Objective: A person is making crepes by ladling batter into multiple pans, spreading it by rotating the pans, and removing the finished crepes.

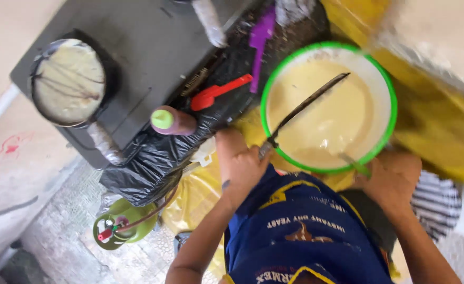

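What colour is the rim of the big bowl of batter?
Bright green; the bowl's rim shows clearly in the head view, around pale yellow batter.

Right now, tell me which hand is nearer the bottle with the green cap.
Left. The left hand, gripping a dark utensil, sits just below and right of the bottle; the right hand is far off at the green-rimmed bowl's near edge.

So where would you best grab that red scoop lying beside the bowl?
Probably by the long red handle of the red scoop. It points up and right toward the green-rimmed bowl and lies free on the black plastic sheet; come from above at its upper right end, since the squeeze bottle crowds the scoop head.
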